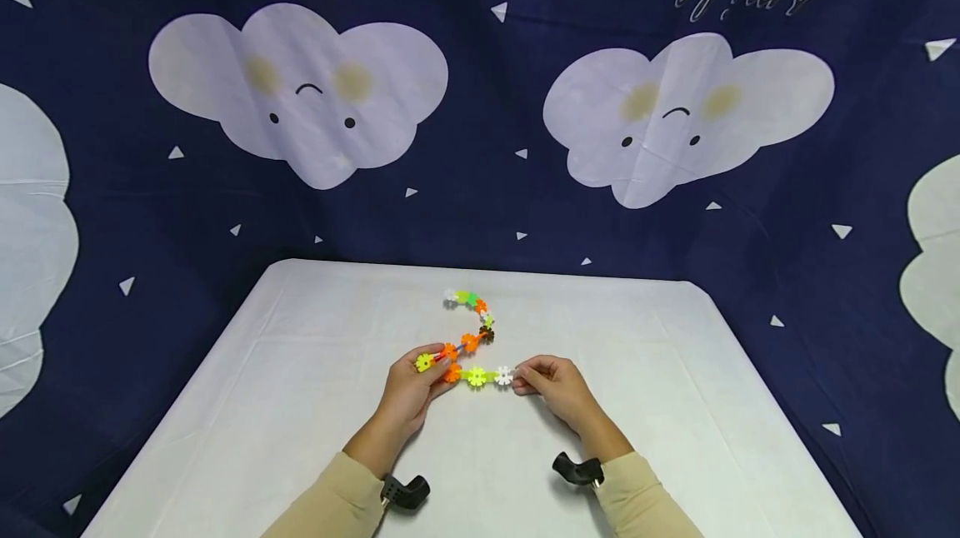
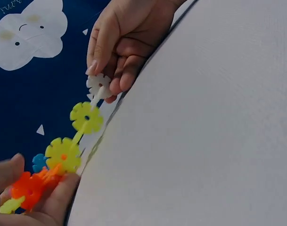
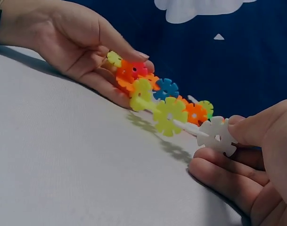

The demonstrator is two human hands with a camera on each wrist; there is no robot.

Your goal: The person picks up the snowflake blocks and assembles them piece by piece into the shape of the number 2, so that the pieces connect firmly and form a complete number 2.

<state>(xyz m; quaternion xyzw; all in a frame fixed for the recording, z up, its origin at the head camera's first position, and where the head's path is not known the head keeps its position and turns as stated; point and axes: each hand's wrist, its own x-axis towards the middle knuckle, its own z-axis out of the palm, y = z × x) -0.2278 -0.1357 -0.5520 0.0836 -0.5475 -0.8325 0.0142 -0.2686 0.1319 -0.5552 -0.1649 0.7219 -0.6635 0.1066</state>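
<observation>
A curving chain of interlocking plastic snowflake discs [image 1: 469, 343] spans both hands, in orange, yellow-green, green, white, blue and a dark colour. My left hand [image 1: 407, 391] grips it at an orange disc [image 2: 28, 190], thumb on top and fingers beneath. My right hand [image 1: 558, 388] pinches the white disc [image 3: 214, 135] at the near end between thumb and fingers. Between the hands run yellow-green discs [image 3: 170, 116], joined edge to edge. Beyond the left hand the chain bends back in an arc, ending at a whitish disc [image 1: 450, 296]. Some discs under the left thumb are hidden.
A white-covered table [image 1: 637, 338] lies beneath the hands. Behind it hangs a dark blue cloth [image 1: 480, 213] with upside-down clouds and small white triangles. A black wrist device [image 1: 406, 491] sits at the left cuff, another black device [image 1: 577, 469] at the right.
</observation>
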